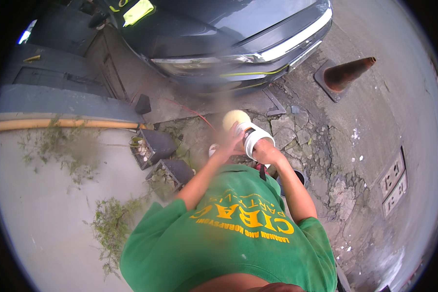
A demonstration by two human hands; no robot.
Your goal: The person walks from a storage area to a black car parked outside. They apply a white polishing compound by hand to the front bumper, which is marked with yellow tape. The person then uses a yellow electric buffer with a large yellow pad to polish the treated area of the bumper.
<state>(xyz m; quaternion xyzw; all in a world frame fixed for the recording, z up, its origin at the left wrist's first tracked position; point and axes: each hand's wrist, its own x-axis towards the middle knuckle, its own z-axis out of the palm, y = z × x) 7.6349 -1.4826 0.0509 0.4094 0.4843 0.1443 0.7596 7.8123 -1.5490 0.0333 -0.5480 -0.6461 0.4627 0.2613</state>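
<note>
In front of my chest a white round tub (262,135) is tilted with its mouth toward me; a dark label shows on its side. My left hand (235,140) is closed around the tub's left side. Just beyond those fingers sits a round, cream-coloured fluffy pad (236,117); I cannot tell whether the hand also grips it. My right hand (266,152) reaches into the tub's mouth, and its fingers are hidden inside. Beside my left wrist shows a small white round thing (212,149), partly covered by the forearm.
A dark grey car (204,39) stands ahead with a yellow-green cloth (138,12) on it. Two dark planters (159,145) (175,171) sit at left by a wall with an orange pipe (63,124). A worn traffic cone (345,75) lies right, on cracked concrete (297,131).
</note>
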